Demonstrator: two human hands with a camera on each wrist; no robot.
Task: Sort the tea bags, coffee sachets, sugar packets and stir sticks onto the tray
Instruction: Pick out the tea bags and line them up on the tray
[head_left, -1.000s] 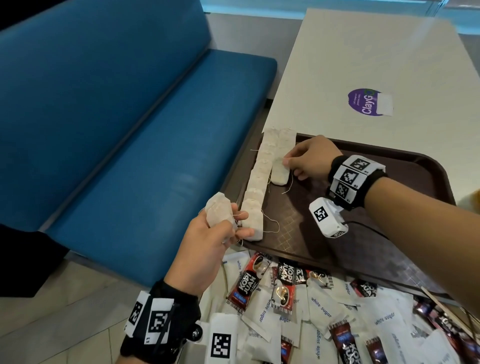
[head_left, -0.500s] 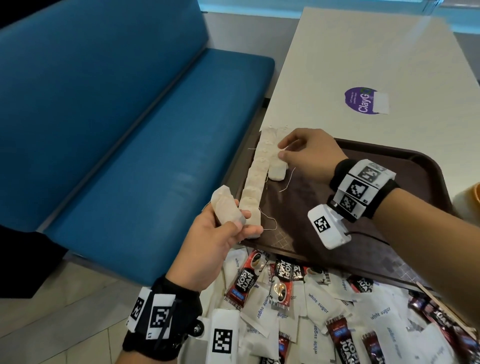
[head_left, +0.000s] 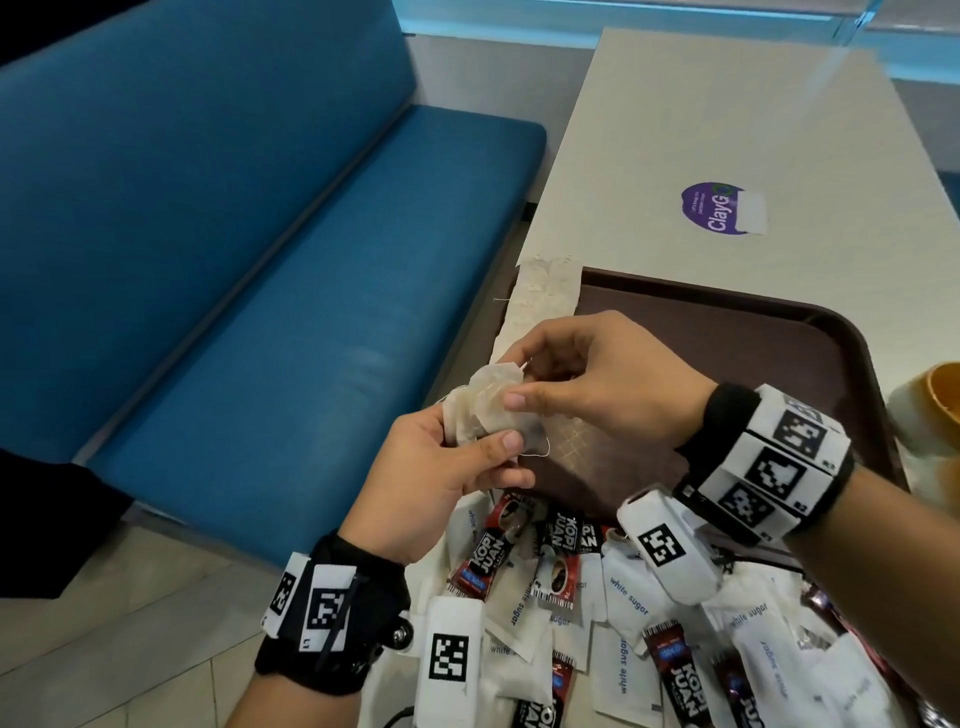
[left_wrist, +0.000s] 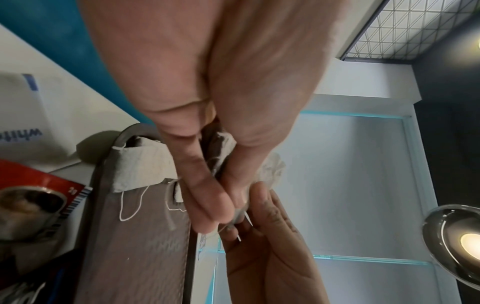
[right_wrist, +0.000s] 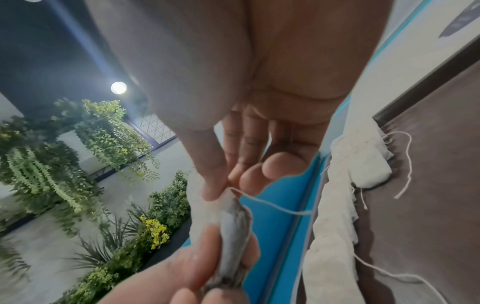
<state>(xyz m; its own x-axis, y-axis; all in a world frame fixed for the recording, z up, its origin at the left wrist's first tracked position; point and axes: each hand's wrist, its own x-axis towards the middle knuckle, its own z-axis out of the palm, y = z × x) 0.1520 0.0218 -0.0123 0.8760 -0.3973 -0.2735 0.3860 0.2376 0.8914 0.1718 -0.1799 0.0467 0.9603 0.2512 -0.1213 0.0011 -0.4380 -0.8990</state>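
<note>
Fingers (head_left: 511, 401) of both hands pinch one tea bag (head_left: 485, 402) btwn them, over tray (head_left: 779, 332) edge.

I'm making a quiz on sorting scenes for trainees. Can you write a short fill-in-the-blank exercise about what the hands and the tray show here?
1. Both the left hand and the right hand hold a ____ bag.
2. The tea bags already sorted lie in a row along the brown tray's ____ edge.
3. The white packets in the pile are printed "white ____".
4. The red coffee sachets lie ____ the tray.

Missing words: tea; left; sugar; outside
</note>
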